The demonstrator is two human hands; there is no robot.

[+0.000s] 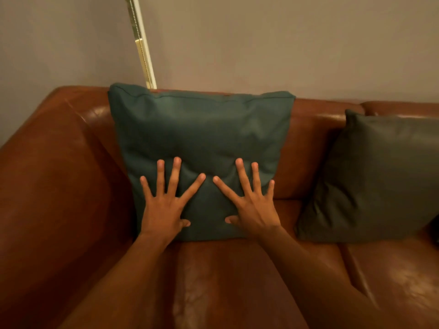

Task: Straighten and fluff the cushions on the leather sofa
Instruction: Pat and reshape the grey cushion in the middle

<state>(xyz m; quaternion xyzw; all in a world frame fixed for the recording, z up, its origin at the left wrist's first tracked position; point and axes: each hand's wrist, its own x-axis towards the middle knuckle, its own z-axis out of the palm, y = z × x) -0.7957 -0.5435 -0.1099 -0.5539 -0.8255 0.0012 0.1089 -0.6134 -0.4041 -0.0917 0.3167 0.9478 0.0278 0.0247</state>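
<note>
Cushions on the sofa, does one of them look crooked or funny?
Yes. The dark cushion on the right leans sideways, tilted against the sofa back. The teal cushion stands fairly straight, dented low where the left hand and right hand press flat. Nothing looks torn.

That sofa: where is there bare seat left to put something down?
Bare seat lies in front of the teal cushion, and more before the dark cushion. Only a narrow strip separates the cushions. Both hands cover the teal cushion's lower half.
</note>
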